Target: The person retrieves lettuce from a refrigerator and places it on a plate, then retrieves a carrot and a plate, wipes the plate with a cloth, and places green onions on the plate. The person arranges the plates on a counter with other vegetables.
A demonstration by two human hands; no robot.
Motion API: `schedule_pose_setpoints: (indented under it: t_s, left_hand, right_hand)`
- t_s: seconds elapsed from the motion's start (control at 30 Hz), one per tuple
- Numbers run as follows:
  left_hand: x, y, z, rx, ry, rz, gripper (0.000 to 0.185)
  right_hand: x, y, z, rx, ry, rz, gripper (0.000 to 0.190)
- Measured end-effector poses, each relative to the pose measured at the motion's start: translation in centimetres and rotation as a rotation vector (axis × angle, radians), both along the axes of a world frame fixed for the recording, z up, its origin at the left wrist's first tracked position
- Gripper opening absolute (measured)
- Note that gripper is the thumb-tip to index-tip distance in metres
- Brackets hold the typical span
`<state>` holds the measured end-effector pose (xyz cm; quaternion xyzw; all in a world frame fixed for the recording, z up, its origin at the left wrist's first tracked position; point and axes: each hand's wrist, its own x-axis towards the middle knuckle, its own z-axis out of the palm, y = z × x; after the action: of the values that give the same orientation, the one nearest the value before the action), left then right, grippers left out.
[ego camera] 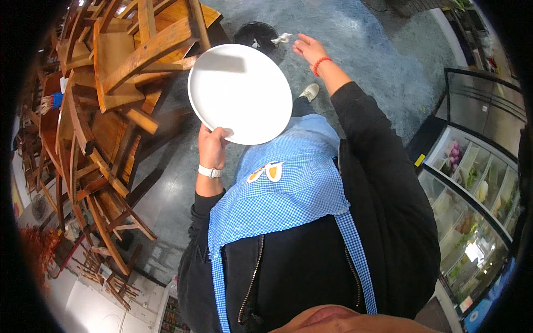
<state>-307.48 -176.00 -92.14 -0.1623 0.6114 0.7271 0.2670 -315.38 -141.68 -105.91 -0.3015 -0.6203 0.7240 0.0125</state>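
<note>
My left hand, with a white strap at the wrist, grips the near rim of a large round white plate. The thumb lies over the plate's edge, and its upper face is bare. Out to the right, my right hand has its fingers stretched out and holds nothing. Just off its fingertips, a crumpled white tissue appears in mid-air beside a round black bin. Another white scrap shows inside the bin. The plate hides part of the floor near the bin.
Upturned wooden chairs are stacked on wooden tables along the left, their legs jutting outward. A glass-doored refrigerated cabinet holding vegetables stands at right. My shoe is on the grey-blue floor.
</note>
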Motion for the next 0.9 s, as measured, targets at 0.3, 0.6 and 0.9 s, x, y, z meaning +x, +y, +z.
schedule_pose_setpoints:
  t_s: [0.3,0.6,0.9]
  left_hand:
    - [-4.3,22.6,3.7,0.163,0.104,0.177,0.053]
    - [-8.1,54.1,5.2,0.07,0.1,-0.203,0.031]
    - [-4.6,95.9,0.6,0.093,-0.174,-0.937,0.046]
  right_hand:
    - [2.6,25.3,-5.5,-0.24,-0.224,0.081,0.025]
    - [23.2,57.9,-9.4,0.619,-0.568,-0.146,0.028]
    - [44.8,72.0,-10.3,0.221,-0.554,-0.134,0.036]
